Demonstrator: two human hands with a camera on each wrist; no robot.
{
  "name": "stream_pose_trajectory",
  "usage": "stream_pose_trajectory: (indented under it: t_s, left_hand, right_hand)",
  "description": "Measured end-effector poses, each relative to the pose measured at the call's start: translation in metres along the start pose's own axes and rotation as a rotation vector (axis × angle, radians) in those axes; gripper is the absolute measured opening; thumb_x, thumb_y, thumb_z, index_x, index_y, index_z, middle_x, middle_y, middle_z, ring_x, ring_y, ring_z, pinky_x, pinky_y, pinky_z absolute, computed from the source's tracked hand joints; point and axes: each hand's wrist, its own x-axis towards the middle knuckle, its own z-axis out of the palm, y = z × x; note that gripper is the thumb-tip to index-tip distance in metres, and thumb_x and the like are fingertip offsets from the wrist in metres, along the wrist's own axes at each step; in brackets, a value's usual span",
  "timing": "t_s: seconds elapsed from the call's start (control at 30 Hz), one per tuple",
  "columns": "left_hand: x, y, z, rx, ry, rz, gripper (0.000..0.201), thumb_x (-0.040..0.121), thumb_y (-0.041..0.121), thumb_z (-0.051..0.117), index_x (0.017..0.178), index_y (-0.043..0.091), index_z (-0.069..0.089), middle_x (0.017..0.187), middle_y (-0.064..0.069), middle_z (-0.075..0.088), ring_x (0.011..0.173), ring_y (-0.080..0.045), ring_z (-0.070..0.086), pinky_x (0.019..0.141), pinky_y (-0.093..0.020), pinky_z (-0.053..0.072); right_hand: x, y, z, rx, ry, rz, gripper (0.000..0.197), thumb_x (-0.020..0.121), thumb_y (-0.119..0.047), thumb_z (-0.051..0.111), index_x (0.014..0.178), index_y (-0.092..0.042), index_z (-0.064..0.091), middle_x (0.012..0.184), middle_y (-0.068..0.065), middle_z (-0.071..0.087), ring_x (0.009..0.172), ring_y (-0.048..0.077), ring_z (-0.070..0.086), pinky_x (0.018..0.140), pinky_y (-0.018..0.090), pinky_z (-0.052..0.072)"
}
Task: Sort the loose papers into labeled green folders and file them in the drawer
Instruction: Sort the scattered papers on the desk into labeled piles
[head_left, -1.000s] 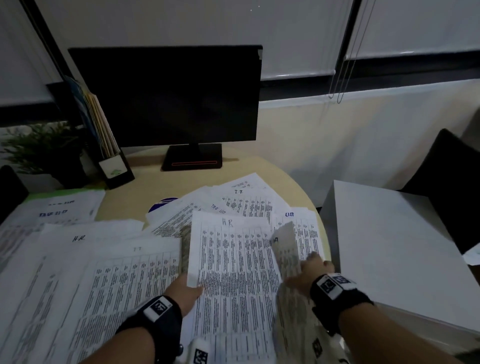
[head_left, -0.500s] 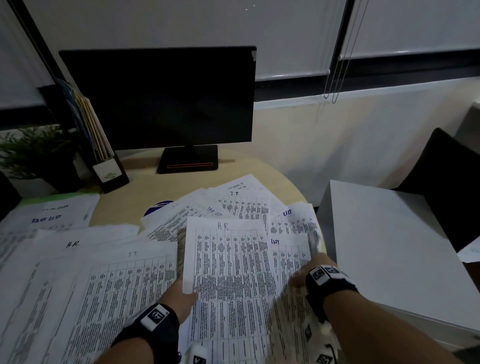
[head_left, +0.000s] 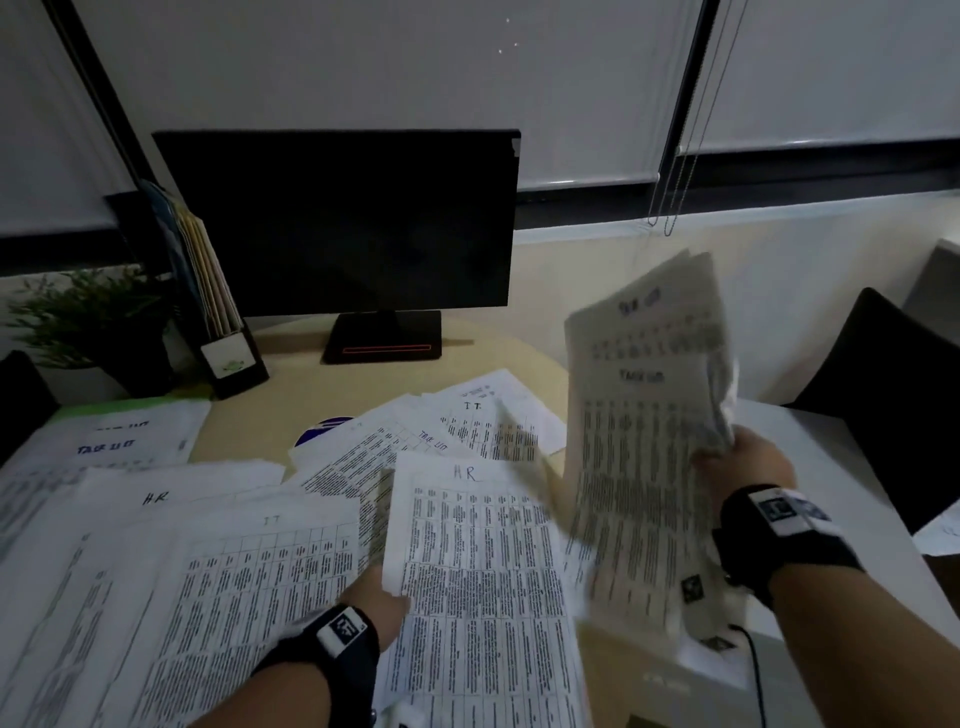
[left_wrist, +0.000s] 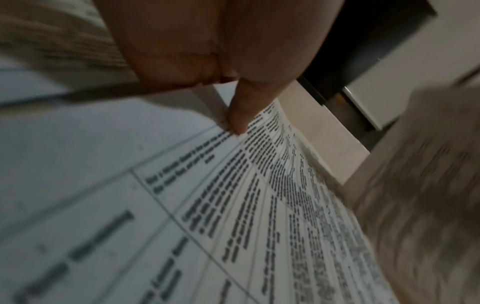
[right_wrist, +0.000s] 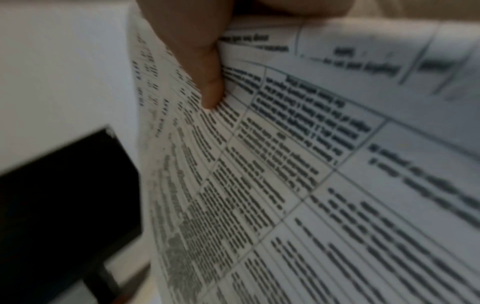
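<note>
Printed sheets marked HR, IT and TASK LIST lie fanned over the round table (head_left: 291, 410). My left hand (head_left: 382, 597) pinches the left edge of the HR sheet (head_left: 483, 582); the left wrist view shows its thumb (left_wrist: 240, 115) on top of that sheet (left_wrist: 233, 205). Off to the right, my right hand (head_left: 740, 462) grips a bundle of task list sheets (head_left: 644, 441) lifted upright above the table. In the right wrist view its thumb (right_wrist: 207, 82) presses on the sheets (right_wrist: 311, 185). A green folder (head_left: 119, 405) under papers shows at far left.
A dark monitor (head_left: 337, 223) stands at the back of the table. A file holder (head_left: 218, 312) with folders and a small plant (head_left: 88, 322) stand at the back left. A white cabinet top (head_left: 831, 545) sits to the right, with a black chair (head_left: 893, 389) beyond.
My right hand has lifted the task list sheets off the table, up and to the right, so they now stand upright. The left hand still holds the HR sheet's edge.
</note>
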Motion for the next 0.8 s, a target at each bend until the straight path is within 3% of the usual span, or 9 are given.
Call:
stream_pose_trajectory:
  t_s: [0.17, 0.27, 0.33, 0.47, 0.53, 0.6, 0.63, 0.7, 0.8]
  left_hand:
    - [0.002, 0.023, -0.004, 0.336, 0.057, -0.051, 0.046, 0.09, 0.026, 0.056, 0.133, 0.011, 0.048, 0.128, -0.008, 0.057, 0.116, -0.023, 0.056, 0.094, -0.027, 0.044]
    - [-0.006, 0.039, -0.02, 0.425, 0.116, -0.112, 0.074, 0.082, 0.059, 0.055, 0.137, 0.013, 0.04, 0.138, -0.011, 0.04, 0.124, -0.029, 0.046, 0.102, -0.038, 0.042]
    - [-0.014, 0.054, -0.035, 0.251, 0.187, -0.049, 0.092, 0.078, 0.073, 0.05, 0.146, 0.017, 0.026, 0.149, -0.01, 0.024, 0.135, -0.033, 0.03, 0.11, -0.046, 0.032]
    - [-0.024, 0.088, -0.068, -0.193, 0.227, 0.223, 0.094, 0.076, 0.062, 0.063, 0.149, 0.021, 0.022, 0.156, -0.004, 0.017, 0.141, -0.026, 0.022, 0.114, -0.045, 0.026]
    - [-0.028, 0.099, -0.078, -0.288, 0.123, 0.33, 0.088, 0.076, 0.056, 0.069, 0.147, 0.023, 0.029, 0.151, 0.001, 0.032, 0.136, -0.022, 0.035, 0.111, -0.043, 0.032]
    - [-0.035, 0.106, -0.082, -0.368, -0.005, 0.417, 0.068, 0.075, 0.048, 0.071, 0.134, 0.023, 0.048, 0.131, 0.003, 0.057, 0.121, -0.018, 0.053, 0.104, -0.043, 0.042]
    - [-0.04, 0.108, -0.084, -0.418, -0.035, 0.431, 0.056, 0.076, 0.044, 0.071, 0.125, 0.023, 0.055, 0.119, 0.003, 0.065, 0.112, -0.017, 0.059, 0.1, -0.042, 0.045]
    - [-0.043, 0.104, -0.083, -0.521, -0.058, 0.376, 0.038, 0.082, 0.038, 0.069, 0.115, 0.021, 0.063, 0.108, 0.002, 0.07, 0.105, -0.019, 0.064, 0.096, -0.039, 0.049]
    - [-0.041, 0.08, -0.073, -0.551, -0.094, 0.265, 0.027, 0.09, 0.02, 0.063, 0.116, 0.016, 0.065, 0.106, 0.004, 0.07, 0.097, -0.012, 0.065, 0.078, -0.023, 0.052]
  right_hand:
    - [-0.003, -0.029, -0.033, 0.65, 0.202, -0.035, 0.021, 0.085, -0.022, 0.069, 0.106, -0.024, 0.068, 0.101, 0.005, 0.068, 0.098, 0.027, 0.064, 0.093, 0.041, 0.049]
    - [-0.013, -0.046, -0.036, 0.843, 0.075, -0.094, 0.013, 0.083, -0.015, 0.072, 0.083, -0.027, 0.068, 0.096, 0.006, 0.069, 0.095, 0.031, 0.065, 0.09, 0.048, 0.051]
    - [-0.018, -0.052, -0.026, 0.847, -0.017, -0.118, 0.015, 0.083, -0.01, 0.071, 0.079, -0.024, 0.068, 0.092, 0.012, 0.069, 0.092, 0.035, 0.066, 0.088, 0.052, 0.052]
    - [-0.027, -0.059, 0.0, 0.829, -0.099, -0.135, 0.014, 0.079, -0.004, 0.073, 0.092, -0.009, 0.071, 0.077, 0.004, 0.072, 0.076, 0.025, 0.069, 0.079, 0.046, 0.056]
    - [-0.032, -0.059, 0.012, 0.898, -0.207, -0.141, 0.022, 0.072, -0.011, 0.079, 0.092, -0.009, 0.07, 0.072, 0.0, 0.073, 0.071, 0.022, 0.07, 0.075, 0.041, 0.055]
    - [-0.039, -0.06, 0.022, 0.95, -0.372, -0.121, 0.055, 0.046, -0.034, 0.092, 0.089, -0.009, 0.069, 0.079, 0.009, 0.074, 0.075, 0.029, 0.07, 0.071, 0.042, 0.056]
    - [-0.043, -0.06, 0.028, 0.951, -0.469, -0.098, 0.067, 0.036, -0.038, 0.094, 0.091, -0.009, 0.068, 0.083, 0.013, 0.073, 0.074, 0.03, 0.07, 0.068, 0.042, 0.057]
    - [-0.048, -0.055, 0.04, 0.934, -0.589, -0.05, 0.06, 0.049, -0.027, 0.089, 0.1, -0.006, 0.065, 0.093, 0.017, 0.072, 0.08, 0.032, 0.07, 0.072, 0.046, 0.057]
    - [-0.049, -0.043, 0.06, 0.737, -0.499, 0.024, 0.071, 0.05, -0.016, 0.089, 0.112, -0.002, 0.059, 0.097, 0.018, 0.07, 0.084, 0.035, 0.069, 0.078, 0.047, 0.055]
